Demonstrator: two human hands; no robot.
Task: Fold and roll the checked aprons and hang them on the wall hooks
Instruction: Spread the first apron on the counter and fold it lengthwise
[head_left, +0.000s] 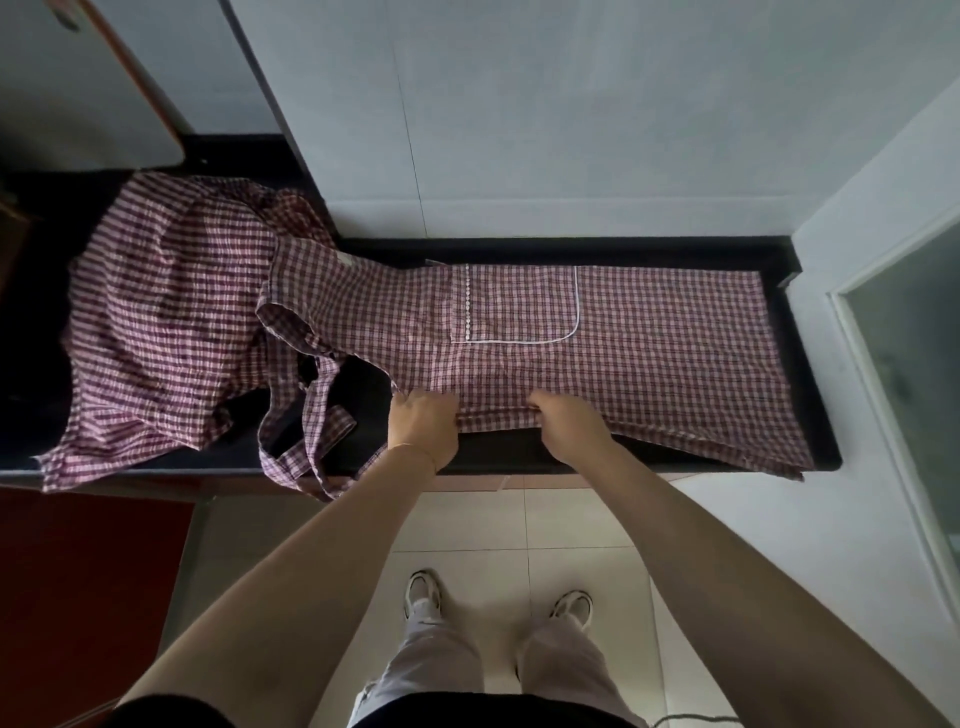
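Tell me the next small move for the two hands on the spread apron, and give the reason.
Probably lift the near edge and fold it away toward the wall. Both the left hand and the right hand grip the near long edge of the spread apron, which lies flat along the black counter, pocket up, not yet folded lengthwise.

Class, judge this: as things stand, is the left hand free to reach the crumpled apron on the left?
Probably not at once: the left hand grips the spread apron. The crumpled apron lies uncovered.
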